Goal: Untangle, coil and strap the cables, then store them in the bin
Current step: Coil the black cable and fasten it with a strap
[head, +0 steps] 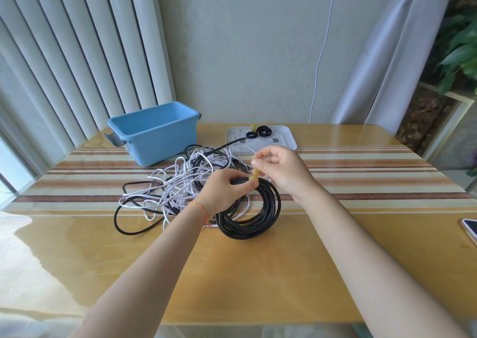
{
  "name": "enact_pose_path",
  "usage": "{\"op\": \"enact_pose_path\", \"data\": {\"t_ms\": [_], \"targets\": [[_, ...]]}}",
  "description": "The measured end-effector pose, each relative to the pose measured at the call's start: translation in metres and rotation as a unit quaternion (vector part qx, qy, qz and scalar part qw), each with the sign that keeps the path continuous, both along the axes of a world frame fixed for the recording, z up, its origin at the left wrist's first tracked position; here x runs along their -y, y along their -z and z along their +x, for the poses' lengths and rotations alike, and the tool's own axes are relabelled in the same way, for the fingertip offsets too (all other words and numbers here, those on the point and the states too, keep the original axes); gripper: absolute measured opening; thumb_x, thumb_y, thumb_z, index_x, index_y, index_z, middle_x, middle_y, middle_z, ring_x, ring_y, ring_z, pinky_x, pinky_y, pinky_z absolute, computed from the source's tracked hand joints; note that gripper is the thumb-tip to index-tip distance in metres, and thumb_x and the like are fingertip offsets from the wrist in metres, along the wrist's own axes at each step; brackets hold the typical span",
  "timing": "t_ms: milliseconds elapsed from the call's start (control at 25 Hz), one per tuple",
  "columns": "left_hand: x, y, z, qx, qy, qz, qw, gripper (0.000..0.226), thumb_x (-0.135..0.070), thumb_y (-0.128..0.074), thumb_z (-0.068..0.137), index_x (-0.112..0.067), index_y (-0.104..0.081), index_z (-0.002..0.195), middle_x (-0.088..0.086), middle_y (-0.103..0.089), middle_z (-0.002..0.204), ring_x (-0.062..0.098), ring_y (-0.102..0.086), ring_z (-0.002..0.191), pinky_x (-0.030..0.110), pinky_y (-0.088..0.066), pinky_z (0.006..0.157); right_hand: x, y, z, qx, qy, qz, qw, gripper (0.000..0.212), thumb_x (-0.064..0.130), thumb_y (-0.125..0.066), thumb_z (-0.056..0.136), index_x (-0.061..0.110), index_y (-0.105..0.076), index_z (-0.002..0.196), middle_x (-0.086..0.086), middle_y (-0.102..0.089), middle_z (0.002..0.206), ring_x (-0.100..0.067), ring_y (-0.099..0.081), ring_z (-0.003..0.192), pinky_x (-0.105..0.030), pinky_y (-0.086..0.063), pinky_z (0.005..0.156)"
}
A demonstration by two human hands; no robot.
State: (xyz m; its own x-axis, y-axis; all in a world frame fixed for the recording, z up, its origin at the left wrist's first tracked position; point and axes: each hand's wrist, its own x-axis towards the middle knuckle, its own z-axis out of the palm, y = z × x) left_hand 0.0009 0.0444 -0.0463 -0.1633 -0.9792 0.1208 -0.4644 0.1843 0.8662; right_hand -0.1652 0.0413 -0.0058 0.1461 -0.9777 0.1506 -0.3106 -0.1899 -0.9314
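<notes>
– Now, what to do with the black coil [249,208] at mid-frame on the worktop [258,273]?
– Keep left hand [224,190] squeezing it. Pull yellow strap [255,177], pinched in right hand [281,170], snug around. Then into blue bin [154,133], upper left.

Bare surface [245,273] lies open in front of the black coil [254,217]; the white tangle [180,185] blocks the way to the blue bin [154,133], phone [470,230] at right edge
</notes>
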Motion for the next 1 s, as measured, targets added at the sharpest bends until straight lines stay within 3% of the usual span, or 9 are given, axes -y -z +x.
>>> {"op": "enact_pose_path", "data": {"t_ms": [120, 240, 360, 520, 680, 880, 1000], "targets": [[0.0, 0.0, -0.001, -0.005, -0.001, 0.004, 1.0, 0.021, -0.037, -0.071, 0.089, -0.017, -0.075, 0.091, -0.014, -0.042, 0.043, 0.007, -0.037, 0.042, 0.023, -0.033, 0.05, 0.0, 0.002, -0.008, 0.026, -0.044, 0.044, 0.998, 0.017, 0.011, -0.075, 0.085, 0.017, -0.07, 0.1, -0.007, -0.074, 0.094, -0.007, -0.069, 0.084, -0.013, -0.051, 0.075], [0.001, 0.0, -0.002, 0.001, 0.004, 0.01, 1.0, 0.018, -0.038, -0.071, 0.088, -0.02, -0.074, 0.089, -0.015, -0.045, 0.044, 0.006, -0.039, 0.042, 0.02, -0.034, 0.049, 0.003, 0.005, -0.013, 0.042, -0.045, 0.054, 0.997, 0.022, 0.007, -0.076, 0.082, 0.02, -0.071, 0.099, -0.007, -0.073, 0.096, -0.011, -0.069, 0.09, -0.021, -0.051, 0.083], [0.0, 0.003, -0.004, -0.007, 0.004, 0.02, 1.0, 0.022, -0.039, -0.072, 0.087, -0.017, -0.074, 0.087, -0.011, -0.045, 0.049, 0.012, -0.039, 0.046, 0.023, -0.034, 0.051, 0.002, 0.007, -0.014, 0.051, -0.022, 0.042, 0.998, 0.02, 0.005, -0.078, 0.079, 0.018, -0.07, 0.091, -0.007, -0.074, 0.087, -0.015, -0.069, 0.083, -0.028, -0.052, 0.082], [-0.001, -0.001, -0.005, -0.072, 0.016, 0.074, 0.995, 0.032, -0.035, -0.071, 0.089, -0.007, -0.061, 0.078, -0.002, -0.039, 0.051, 0.018, -0.036, 0.047, 0.026, -0.033, 0.05, -0.005, 0.006, -0.007, 0.022, 0.001, -0.069, 0.997, 0.024, -0.001, -0.077, 0.077, 0.017, -0.063, 0.085, -0.009, -0.07, 0.072, -0.011, -0.064, 0.067, -0.022, -0.052, 0.073], [0.001, -0.009, -0.007, -0.04, 0.022, 0.09, 0.995, 0.042, -0.045, -0.073, 0.085, -0.009, -0.057, 0.072, 0.0, -0.042, 0.049, 0.019, -0.039, 0.046, 0.028, -0.036, 0.054, 0.0, 0.001, -0.008, 0.028, 0.015, -0.101, 0.994, 0.022, -0.003, -0.075, 0.077, 0.013, -0.061, 0.083, -0.003, -0.068, 0.066, -0.005, -0.061, 0.062, -0.019, -0.05, 0.069], [0.001, -0.028, -0.008, 0.014, 0.016, 0.028, 0.999, 0.029, -0.035, -0.074, 0.085, -0.011, -0.066, 0.07, -0.006, -0.041, 0.049, 0.017, -0.039, 0.047, 0.027, -0.035, 0.053, 0.011, -0.003, -0.01, 0.104, 0.019, -0.03, 0.994, 0.021, -0.001, -0.076, 0.079, 0.016, -0.064, 0.079, -0.01, -0.072, 0.079, -0.02, -0.068, 0.075, -0.036, -0.055, 0.077], [0.001, -0.039, -0.006, 0.048, 0.003, -0.03, 0.998, 0.022, -0.03, -0.076, 0.084, -0.009, -0.071, 0.086, -0.012, -0.046, 0.047, 0.008, -0.039, 0.043, 0.025, -0.034, 0.051, 0.015, -0.011, -0.01, 0.123, -0.019, 0.026, 0.992, 0.016, 0.0, -0.074, 0.082, 0.014, -0.066, 0.083, -0.009, -0.073, 0.082, -0.018, -0.069, 0.076, -0.028, -0.055, 0.072]]}}
